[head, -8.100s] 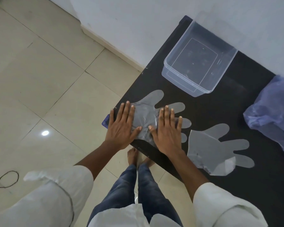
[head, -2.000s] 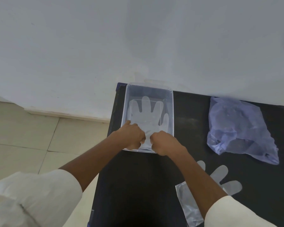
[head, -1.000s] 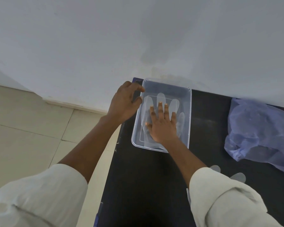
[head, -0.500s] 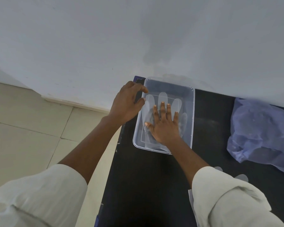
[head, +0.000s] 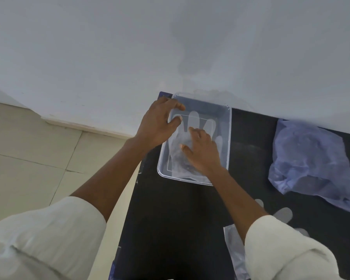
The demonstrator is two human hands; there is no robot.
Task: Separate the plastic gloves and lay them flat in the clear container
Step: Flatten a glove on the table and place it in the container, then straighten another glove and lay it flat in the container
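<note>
The clear container point(head: 228, 138) stands at the far left corner of the black table point(head: 180, 229), against the wall. A clear plastic glove point(head: 194, 120) lies flat inside it, fingers pointing to the wall. My left hand point(head: 160, 124) grips the container's far left rim, fingertips curled over the edge. My right hand point(head: 202, 152) rests on the glove's palm inside the container, its fingers slightly bent and drawn together. A second clear glove point(head: 283, 215) lies on the table near me, mostly hidden by my right sleeve.
A crumpled bluish plastic bag point(head: 311, 162) lies on the table's right side. The white wall point(head: 170, 47) rises directly behind the container. Beige floor tiles point(head: 38, 158) lie off the table's left edge.
My right hand's fingers have drawn in from flat and spread to slightly bent on the glove. My left hand stays on the container's rim. The view has shifted little.
</note>
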